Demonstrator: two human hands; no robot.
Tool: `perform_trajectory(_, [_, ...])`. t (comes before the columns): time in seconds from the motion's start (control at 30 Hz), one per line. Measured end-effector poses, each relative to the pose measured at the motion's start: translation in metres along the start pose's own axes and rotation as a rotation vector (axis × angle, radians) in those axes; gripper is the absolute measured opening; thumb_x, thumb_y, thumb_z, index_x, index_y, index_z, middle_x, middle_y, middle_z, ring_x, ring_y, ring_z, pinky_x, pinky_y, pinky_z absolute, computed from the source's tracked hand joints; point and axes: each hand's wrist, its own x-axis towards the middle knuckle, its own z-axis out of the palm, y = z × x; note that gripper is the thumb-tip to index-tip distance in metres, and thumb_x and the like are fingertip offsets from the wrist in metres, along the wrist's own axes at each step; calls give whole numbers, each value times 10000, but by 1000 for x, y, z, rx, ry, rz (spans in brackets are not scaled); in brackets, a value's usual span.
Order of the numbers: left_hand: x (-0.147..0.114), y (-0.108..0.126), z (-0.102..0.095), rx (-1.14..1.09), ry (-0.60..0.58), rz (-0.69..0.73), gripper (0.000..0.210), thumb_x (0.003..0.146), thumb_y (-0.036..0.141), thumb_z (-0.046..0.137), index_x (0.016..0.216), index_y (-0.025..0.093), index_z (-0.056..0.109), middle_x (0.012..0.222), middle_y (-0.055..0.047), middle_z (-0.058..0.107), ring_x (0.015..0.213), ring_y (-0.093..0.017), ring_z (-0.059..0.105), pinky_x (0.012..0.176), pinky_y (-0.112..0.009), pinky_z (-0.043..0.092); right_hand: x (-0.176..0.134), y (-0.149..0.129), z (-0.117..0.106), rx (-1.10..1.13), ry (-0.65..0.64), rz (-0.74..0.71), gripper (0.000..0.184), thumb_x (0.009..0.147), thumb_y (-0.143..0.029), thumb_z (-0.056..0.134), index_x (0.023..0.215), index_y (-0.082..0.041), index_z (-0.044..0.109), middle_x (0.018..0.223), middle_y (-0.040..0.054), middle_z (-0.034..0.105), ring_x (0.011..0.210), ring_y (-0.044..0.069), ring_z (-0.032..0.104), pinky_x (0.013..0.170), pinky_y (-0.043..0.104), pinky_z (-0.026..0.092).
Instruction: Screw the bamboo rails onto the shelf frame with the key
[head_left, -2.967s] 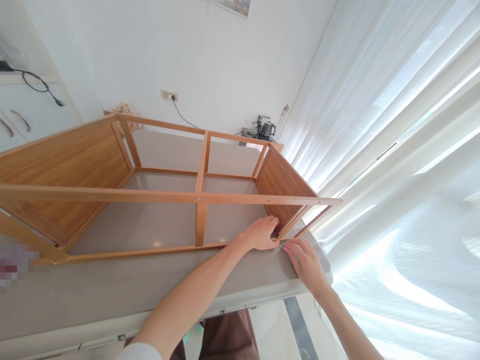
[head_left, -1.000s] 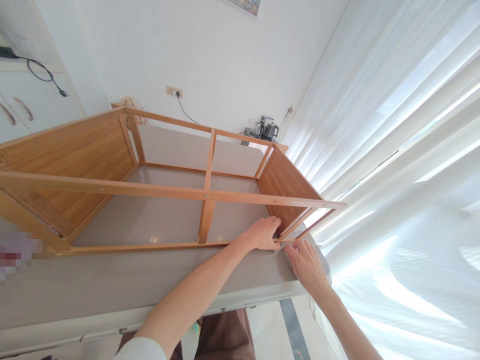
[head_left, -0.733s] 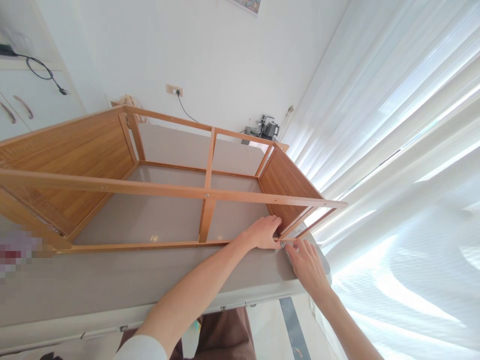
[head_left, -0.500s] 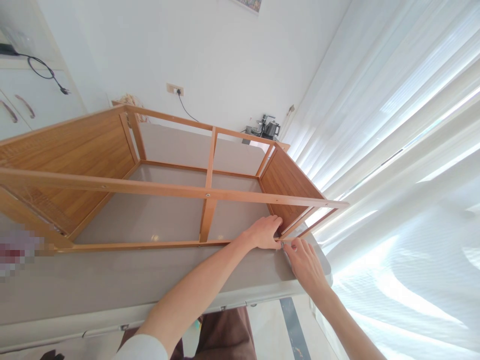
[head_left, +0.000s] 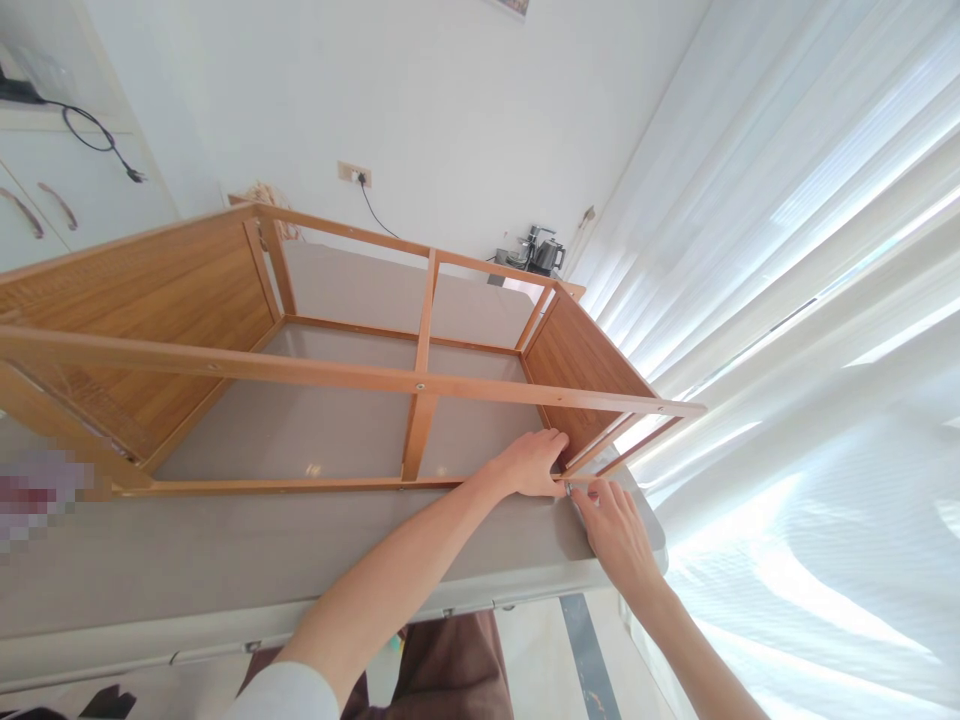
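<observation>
A large wooden rack frame [head_left: 421,330] with slatted rails and two solid end panels lies on the table. My left hand [head_left: 534,463] is closed around its lower near rail at the right corner, fingers on the inner side beside the right end panel [head_left: 589,350]. Just right of it, my right hand [head_left: 613,520] pinches a small shiny metal piece [head_left: 569,489] against the outside of that corner. Whether this is a screw or a tool tip is too small to tell. Screw heads [head_left: 420,386] show along the upper near rail.
The frame rests on a grey table [head_left: 285,545] whose rounded right corner lies near my right wrist. White curtains [head_left: 795,430] hang at the right. Behind stand a kettle [head_left: 548,256] and a wall socket [head_left: 354,174]. A white cabinet [head_left: 67,190] is at the left.
The view has shifted slightly. Both hands stay at the same corner; the right fingers have turned a little around the small metal piece.
</observation>
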Motion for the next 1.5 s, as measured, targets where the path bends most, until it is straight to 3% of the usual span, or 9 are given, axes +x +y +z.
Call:
perform_trajectory(0.53, [-1, 1, -2, 19, 7, 14, 389, 707, 408, 715, 937, 223, 461, 1048, -69, 637, 913, -258, 637, 773, -370, 486, -5, 7, 6, -5, -48, 13, 280, 879, -2, 510, 994, -213, 653, 929, 72, 539, 839, 209, 471, 752, 323, 384])
perform_trajectory(0.97, [-1, 1, -2, 37, 5, 6, 387, 713, 412, 708, 948, 219, 468, 1047, -75, 635, 901, -260, 633, 761, -373, 479, 9, 10, -1, -72, -87, -118, 294, 843, 41, 472, 934, -189, 631, 871, 77, 556, 814, 226, 500, 717, 357, 371])
perform_trajectory(1.13, [-1, -2, 2, 54, 17, 9, 404, 706, 440, 701, 945, 224, 456, 1027, -61, 637, 841, -247, 628, 727, -369, 480, 6, 12, -1, 9, 7, -98, 300, 879, 25, 452, 975, -186, 642, 995, 99, 601, 903, 229, 539, 782, 373, 415])
perform_trajectory(1.33, [-1, -2, 1, 63, 25, 14, 407, 702, 443, 705, 935, 223, 454, 1018, -60, 637, 829, -245, 630, 730, -368, 484, 6, 10, -6, 76, 152, -130, 300, 924, 4, 461, 1055, -174, 664, 1073, 102, 655, 1080, 258, 559, 997, 454, 409])
perform_trajectory(1.5, [-1, 1, -2, 29, 10, 4, 402, 700, 417, 717, 948, 225, 465, 1032, -63, 640, 866, -251, 636, 741, -370, 486, 1, 16, -4, 113, 207, -100, 167, 947, -88, 573, 991, -194, 694, 974, 70, 693, 1025, 245, 592, 939, 411, 432])
